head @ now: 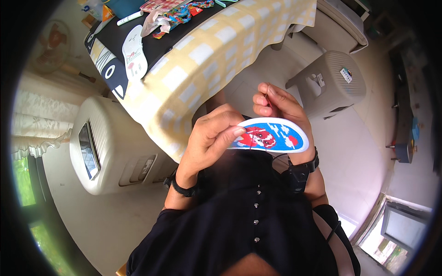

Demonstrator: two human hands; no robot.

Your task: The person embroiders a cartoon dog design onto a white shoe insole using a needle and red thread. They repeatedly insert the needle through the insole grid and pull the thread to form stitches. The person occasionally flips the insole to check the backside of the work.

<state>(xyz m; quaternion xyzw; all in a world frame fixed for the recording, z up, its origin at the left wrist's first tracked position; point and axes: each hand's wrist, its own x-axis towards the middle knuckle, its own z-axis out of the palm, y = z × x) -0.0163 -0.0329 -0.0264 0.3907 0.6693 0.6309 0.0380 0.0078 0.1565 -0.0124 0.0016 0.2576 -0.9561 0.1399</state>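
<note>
My left hand (215, 136) pinches one end of an embroidered insole (281, 138), thumb on top. Its stitched face is blue with a red and white figure and white patches, inside a white rim. Dark red thread lies across the figure and runs over the near edge. Just beyond the insole, my right hand (281, 101) holds a thin sewing needle (266, 95) upright between thumb and fingertips. A bit of dark thread shows below the needle; the rest of its path is hard to follow. The insole hides part of my right palm.
A table with a yellow and white checked cloth (172, 77) carries another insole (134, 55), braided coloured thread (183, 15) and a white marker pen (130, 18). On the left stool (114, 127) lies a phone (88, 150). Another stool (331, 76) at right bears a small packet (346, 75).
</note>
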